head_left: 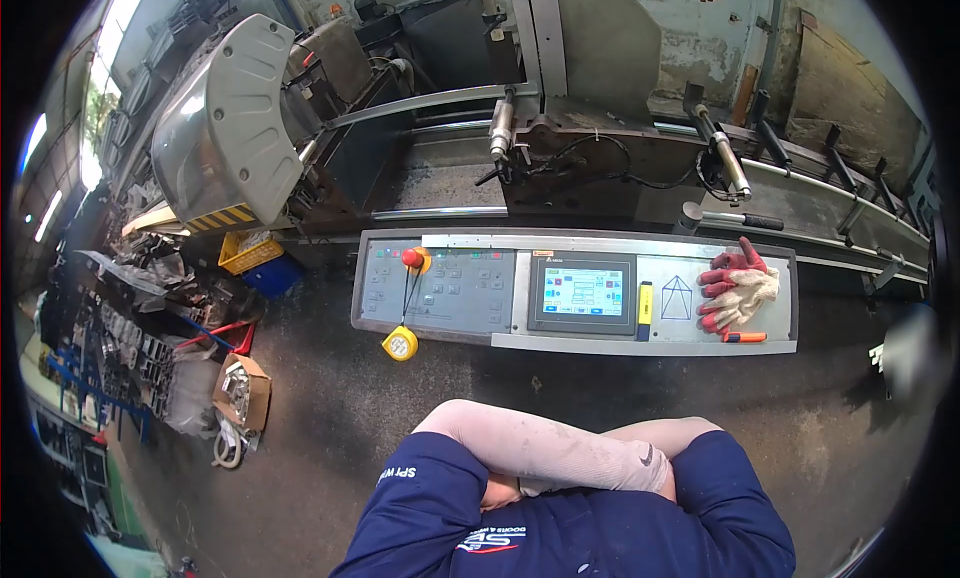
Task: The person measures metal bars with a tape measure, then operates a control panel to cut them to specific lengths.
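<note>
My arms are folded across my chest in pale sleeves. The left forearm lies in front, and my left hand (668,487) is tucked against the right upper arm, mostly hidden. Part of my right hand (500,492) shows beside the left upper arm, its fingers hidden. Beyond the arms is a control panel (508,323) with a lit touchscreen (582,292). On it lie red-and-white gloves (738,290), a yellow marker (645,304) and an orange marker (745,337). A yellow tape measure (400,344) hangs by a cord near a red button (411,258).
Behind the panel stands a machine with a curved guard (225,123), metal rails and a black-handled lever (763,221). At the left are a yellow crate (250,253), a blue bin (275,275), an open cardboard box (257,393) and piled metal profiles (125,348).
</note>
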`<state>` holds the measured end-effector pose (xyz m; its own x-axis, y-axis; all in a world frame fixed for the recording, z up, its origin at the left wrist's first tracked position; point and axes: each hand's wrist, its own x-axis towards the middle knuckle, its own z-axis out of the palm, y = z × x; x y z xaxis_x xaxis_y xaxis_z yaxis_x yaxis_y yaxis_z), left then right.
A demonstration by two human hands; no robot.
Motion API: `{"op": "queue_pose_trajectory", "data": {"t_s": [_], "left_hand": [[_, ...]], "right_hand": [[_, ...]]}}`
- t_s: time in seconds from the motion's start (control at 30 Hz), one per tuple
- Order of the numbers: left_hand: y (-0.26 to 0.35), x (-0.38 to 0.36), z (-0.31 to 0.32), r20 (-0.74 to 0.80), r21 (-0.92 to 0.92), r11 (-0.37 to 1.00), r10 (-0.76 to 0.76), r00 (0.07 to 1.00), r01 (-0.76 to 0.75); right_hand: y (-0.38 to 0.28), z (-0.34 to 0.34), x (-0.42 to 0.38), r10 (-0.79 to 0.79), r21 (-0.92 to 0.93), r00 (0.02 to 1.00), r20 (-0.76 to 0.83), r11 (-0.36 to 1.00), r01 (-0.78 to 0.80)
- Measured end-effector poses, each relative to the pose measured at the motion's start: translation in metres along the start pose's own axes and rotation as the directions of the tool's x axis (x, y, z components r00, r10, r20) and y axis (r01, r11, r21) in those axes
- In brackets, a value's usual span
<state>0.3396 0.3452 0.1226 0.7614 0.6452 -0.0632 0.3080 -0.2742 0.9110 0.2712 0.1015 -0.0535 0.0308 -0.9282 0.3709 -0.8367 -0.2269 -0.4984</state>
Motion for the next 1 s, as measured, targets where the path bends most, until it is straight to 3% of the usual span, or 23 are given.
{"op": "queue_pose_trajectory", "data": {"t_s": [0.23, 0.6, 1.0], "left_hand": [[0.013, -0.009, -0.008, -0.084, 0.01, 1.0, -0.021, 0.996, 0.021], [0.025, -0.041, -0.016, -0.277, 0.2, 0.971, -0.068, 0.958, 0.127], [0.065, -0.083, -0.034, -0.392, 0.167, 0.984, 0.01, 0.92, 0.06]], "right_hand": [[-0.002, -0.012, 0.003, -0.025, -0.016, 0.999, 0.035, 1.0, 0.026], [0.033, -0.095, -0.018, -0.076, -0.138, 0.962, 0.261, 0.984, 0.115], [0.025, -0.066, -0.01, -0.054, -0.091, 0.958, 0.28, 0.992, 0.083]]}}
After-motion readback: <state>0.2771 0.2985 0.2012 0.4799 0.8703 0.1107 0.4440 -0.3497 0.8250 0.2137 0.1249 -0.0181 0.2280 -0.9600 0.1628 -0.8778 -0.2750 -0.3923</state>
